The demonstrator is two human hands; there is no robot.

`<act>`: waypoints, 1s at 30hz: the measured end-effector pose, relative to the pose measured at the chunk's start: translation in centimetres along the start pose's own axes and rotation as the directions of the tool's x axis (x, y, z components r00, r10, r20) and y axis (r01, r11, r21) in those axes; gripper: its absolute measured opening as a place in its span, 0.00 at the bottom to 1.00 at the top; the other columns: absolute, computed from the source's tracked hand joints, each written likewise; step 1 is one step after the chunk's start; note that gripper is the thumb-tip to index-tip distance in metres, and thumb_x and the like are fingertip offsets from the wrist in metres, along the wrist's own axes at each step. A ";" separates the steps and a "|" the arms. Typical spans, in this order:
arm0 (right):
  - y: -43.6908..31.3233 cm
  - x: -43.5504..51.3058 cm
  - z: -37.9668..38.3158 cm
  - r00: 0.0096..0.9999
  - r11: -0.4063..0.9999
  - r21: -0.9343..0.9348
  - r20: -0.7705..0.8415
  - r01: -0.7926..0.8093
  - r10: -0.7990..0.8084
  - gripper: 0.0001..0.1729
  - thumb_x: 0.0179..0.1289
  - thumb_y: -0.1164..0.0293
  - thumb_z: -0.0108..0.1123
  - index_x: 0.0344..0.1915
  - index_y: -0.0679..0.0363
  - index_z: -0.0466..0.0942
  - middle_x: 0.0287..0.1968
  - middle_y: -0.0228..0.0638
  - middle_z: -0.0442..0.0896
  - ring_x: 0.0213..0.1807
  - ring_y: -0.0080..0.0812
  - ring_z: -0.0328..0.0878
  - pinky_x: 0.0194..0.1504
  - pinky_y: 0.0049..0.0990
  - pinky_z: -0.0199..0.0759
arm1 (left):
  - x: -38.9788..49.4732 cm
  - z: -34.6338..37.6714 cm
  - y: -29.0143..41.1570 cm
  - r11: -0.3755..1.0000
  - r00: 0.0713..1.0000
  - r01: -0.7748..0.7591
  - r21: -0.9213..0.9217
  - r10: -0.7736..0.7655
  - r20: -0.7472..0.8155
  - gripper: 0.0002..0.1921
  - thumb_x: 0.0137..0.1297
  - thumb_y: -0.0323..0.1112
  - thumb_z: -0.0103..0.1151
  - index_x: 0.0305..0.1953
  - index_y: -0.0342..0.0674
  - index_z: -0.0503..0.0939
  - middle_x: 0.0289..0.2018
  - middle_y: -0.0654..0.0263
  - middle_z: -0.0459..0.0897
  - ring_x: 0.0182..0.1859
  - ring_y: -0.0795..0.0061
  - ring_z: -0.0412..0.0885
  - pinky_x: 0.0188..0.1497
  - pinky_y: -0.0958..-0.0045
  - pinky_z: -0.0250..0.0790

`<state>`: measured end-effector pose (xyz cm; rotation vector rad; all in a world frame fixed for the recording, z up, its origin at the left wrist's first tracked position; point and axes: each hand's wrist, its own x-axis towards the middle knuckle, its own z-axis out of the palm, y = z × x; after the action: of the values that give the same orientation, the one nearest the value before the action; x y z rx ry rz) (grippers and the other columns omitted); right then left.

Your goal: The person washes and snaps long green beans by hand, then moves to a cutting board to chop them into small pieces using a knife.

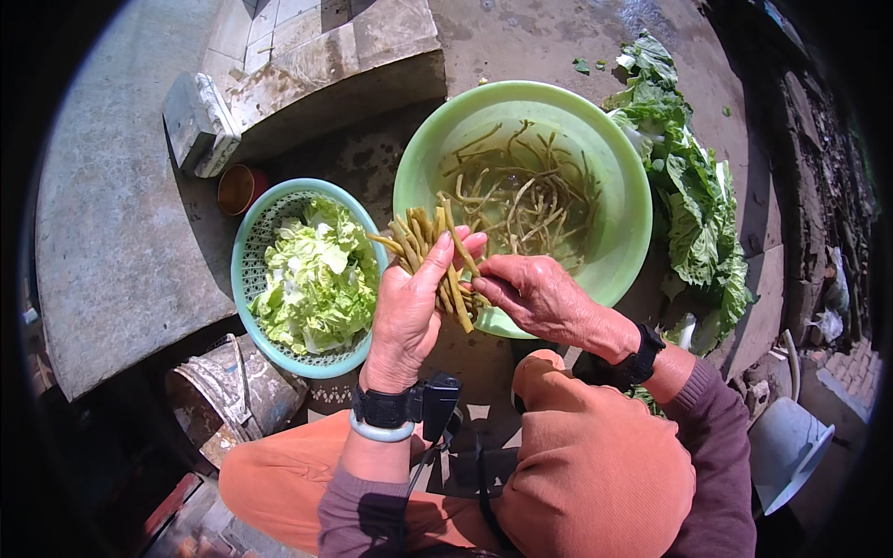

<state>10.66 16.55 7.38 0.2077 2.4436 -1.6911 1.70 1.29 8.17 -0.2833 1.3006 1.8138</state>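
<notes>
My left hand [411,300] is closed around a bundle of brownish-green vegetable stems [418,240], held over the near left rim of a large green plastic basin [631,230]. With thumb and fingers, my right hand [530,289] pinches one stem [462,244] at the bundle's right side. Inside the basin, more long thin stems [537,202] lie in water. To the left, a turquoise plastic colander [241,279] holds torn pale green cabbage leaves [317,279]. The palm side of my left hand is partly hidden by the stems.
Large cabbage leaves [698,209] lie on the ground right of the basin. A dirty bucket [230,390] lies tipped below the colander, near a concrete slab [125,209]. A small reddish pot [238,190] stands behind the colander. A pale bucket [785,446] lies at the lower right.
</notes>
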 end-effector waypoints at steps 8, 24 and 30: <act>4.8 4.7 -2.4 0.959 0.952 0.255 0.265 -0.169 0.099 0.21 0.72 0.57 0.55 0.45 0.66 0.81 0.30 0.39 0.83 0.30 0.26 0.80 0.37 0.30 0.75 | 0.3 -1.7 0.2 0.990 0.990 -0.142 -0.015 0.142 -0.019 0.13 0.77 0.38 0.48 0.48 0.33 0.72 0.28 0.70 0.71 0.32 0.76 0.73 0.43 0.67 0.74; 15.2 15.8 -1.9 0.969 0.884 -0.404 -0.037 -0.238 0.243 0.17 0.59 0.62 0.64 0.43 0.63 0.80 0.41 0.48 0.82 0.48 0.50 0.79 0.50 0.39 0.72 | 0.0 -3.0 1.3 0.999 0.997 -0.034 0.039 0.036 -0.070 0.13 0.77 0.37 0.48 0.48 0.31 0.72 0.28 0.70 0.68 0.29 0.78 0.68 0.37 0.72 0.67; 10.9 10.3 -4.7 0.992 0.991 0.062 -0.024 -0.120 0.122 0.16 0.68 0.62 0.62 0.41 0.66 0.81 0.37 0.24 0.79 0.39 0.16 0.71 0.42 0.24 0.68 | -0.1 -2.8 1.0 0.992 0.992 -0.087 0.091 0.095 -0.083 0.13 0.76 0.36 0.51 0.48 0.29 0.73 0.29 0.68 0.72 0.29 0.78 0.71 0.39 0.72 0.70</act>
<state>2.57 24.99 -3.18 0.3820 2.3489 -1.7223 0.20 -1.25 7.71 -0.2613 1.4708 1.8323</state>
